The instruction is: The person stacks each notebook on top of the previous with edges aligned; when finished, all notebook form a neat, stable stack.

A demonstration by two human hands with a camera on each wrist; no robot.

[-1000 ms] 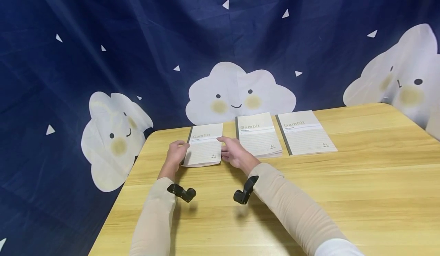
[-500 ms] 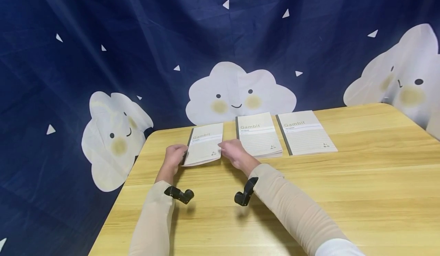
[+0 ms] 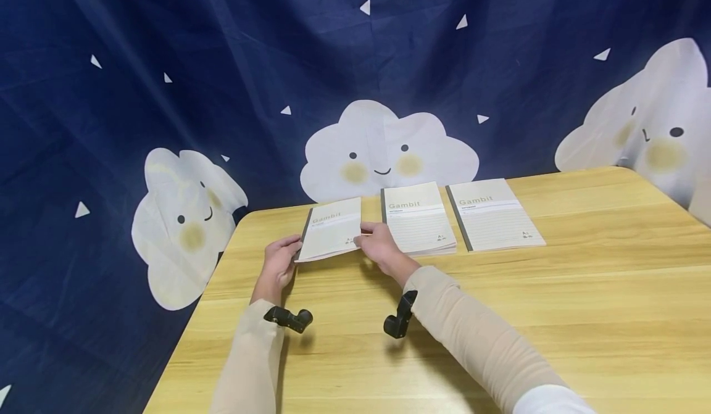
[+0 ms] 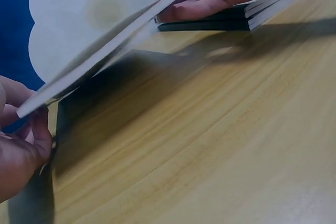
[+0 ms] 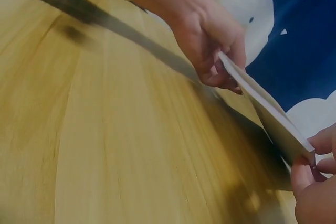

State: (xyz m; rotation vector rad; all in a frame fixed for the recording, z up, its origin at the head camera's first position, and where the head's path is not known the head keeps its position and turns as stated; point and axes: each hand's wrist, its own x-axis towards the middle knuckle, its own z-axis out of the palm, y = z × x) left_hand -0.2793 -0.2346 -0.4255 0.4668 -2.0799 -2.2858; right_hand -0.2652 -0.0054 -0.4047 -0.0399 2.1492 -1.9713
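Observation:
Both hands hold a cream notebook (image 3: 329, 232) with a dark spine and "Gambit" on its cover, at the left of the table. My left hand (image 3: 280, 261) grips its spine side near the lower corner. At the opposite edge, my right hand (image 3: 383, 245) pinches the cover and pages between thumb and fingers. In the left wrist view the notebook (image 4: 105, 51) is edge-on, lifted off the wood with a shadow below it. The right wrist view shows fingers above and thumb below the notebook's edge (image 5: 262, 103).
Two similar notebooks lie flat to the right: a middle one (image 3: 419, 223), with more pages visible underneath at its lower edge, and a right one (image 3: 494, 216). A wooden table (image 3: 611, 278) spreads beneath. Behind it hangs a navy cloud-patterned curtain (image 3: 250, 62).
The notebook's near edge has come up off the table and the notebook has tilted. My right hand has closed on its right edge, and the left fingers have moved under the spine side.

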